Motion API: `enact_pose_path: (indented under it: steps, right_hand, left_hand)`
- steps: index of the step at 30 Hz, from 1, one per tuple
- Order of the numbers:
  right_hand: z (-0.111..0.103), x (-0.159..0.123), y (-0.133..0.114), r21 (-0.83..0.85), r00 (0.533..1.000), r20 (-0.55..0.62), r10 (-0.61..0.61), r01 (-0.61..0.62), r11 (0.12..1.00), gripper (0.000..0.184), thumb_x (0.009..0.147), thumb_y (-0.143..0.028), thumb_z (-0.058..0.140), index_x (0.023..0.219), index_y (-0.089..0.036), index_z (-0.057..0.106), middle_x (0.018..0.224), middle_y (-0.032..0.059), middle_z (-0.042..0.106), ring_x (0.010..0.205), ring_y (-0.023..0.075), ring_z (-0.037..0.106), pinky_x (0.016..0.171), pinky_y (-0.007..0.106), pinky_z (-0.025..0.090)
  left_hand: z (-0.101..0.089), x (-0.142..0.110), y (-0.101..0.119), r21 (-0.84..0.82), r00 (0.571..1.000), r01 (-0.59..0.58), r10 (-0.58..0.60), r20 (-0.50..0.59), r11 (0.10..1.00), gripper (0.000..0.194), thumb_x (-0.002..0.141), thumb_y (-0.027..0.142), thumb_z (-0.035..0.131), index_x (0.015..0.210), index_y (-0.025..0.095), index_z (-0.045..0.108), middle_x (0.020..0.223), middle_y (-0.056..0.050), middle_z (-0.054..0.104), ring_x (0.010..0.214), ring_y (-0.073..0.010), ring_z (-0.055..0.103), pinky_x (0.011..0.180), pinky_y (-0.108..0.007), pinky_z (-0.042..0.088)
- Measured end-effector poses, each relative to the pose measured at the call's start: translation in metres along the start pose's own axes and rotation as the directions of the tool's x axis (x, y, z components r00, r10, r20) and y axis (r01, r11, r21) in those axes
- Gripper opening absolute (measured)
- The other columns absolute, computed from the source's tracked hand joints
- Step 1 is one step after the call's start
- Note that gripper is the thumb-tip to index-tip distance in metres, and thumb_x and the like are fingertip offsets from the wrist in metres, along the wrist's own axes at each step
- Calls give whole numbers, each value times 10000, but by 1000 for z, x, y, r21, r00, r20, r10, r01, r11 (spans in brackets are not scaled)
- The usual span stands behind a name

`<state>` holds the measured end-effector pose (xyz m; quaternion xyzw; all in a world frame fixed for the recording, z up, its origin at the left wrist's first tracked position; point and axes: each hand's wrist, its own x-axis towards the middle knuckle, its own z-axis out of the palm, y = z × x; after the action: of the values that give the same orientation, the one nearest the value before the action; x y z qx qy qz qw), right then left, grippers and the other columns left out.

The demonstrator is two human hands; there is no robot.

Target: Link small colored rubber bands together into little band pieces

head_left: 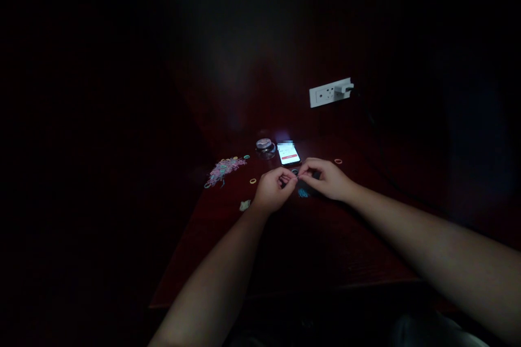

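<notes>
My left hand (275, 190) and my right hand (328, 178) meet over the dark red table, fingertips pinched close together. Between them is a thin pinkish bit, too small to make out. Just behind the fingertips lies a pale ring-shaped band (294, 172), partly hidden. A small bunch of blue strands or bands (303, 193) rests below my right hand. Left of my left hand are a yellow ring-shaped band (253, 181) and a small pale yellowish bunch (245, 205). An orange ring-shaped band (338, 161) lies beyond my right hand.
A lit phone (288, 153) stands behind my hands, beside a clear round jar (265, 148). At the table's left side is a loose pile of pink and teal bands (224, 170). A white wall socket (330, 92) holds a plug with a dark cable. The surroundings are very dark.
</notes>
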<state>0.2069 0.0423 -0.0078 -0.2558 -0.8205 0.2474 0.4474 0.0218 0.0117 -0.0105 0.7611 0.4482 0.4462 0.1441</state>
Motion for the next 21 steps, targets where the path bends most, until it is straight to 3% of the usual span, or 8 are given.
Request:
enact_pose_path:
  steps: [7, 14, 21]
  right_hand:
    - [-1, 0, 0, -59, 1000, -31, 1, -3, 998, 98, 823, -225, 556, 806, -165, 632, 773, 44, 616, 708, 160, 553, 658, 288, 450]
    - [-5, 1, 3, -116, 986, -142, 84, -101, 988, 119, 827, -250, 534, 789, -159, 600, 723, 29, 601, 633, 137, 516, 549, 241, 388]
    - [1, -2, 0, 11, 993, 64, 95, -95, 995, 165, 831, -300, 548, 790, -151, 606, 683, 14, 558, 622, 129, 490, 582, 248, 403]
  left_hand:
    - [-1, 0, 1, 1, 1000, 5, -5, 7, 1000, 114, 800, 259, 600, 807, 157, 651, 752, -22, 671, 654, -107, 573, 589, -216, 430]
    - [-2, -1, 1, 6, 1000, 21, -21, -14, 1000, 99, 788, 245, 603, 769, 154, 638, 711, -12, 652, 624, -96, 552, 578, -208, 420]
    - [-1, 0, 3, 3, 1000, 2, -2, -18, 1000, 91, 783, 237, 608, 783, 152, 641, 735, -15, 660, 634, -95, 558, 581, -206, 421]
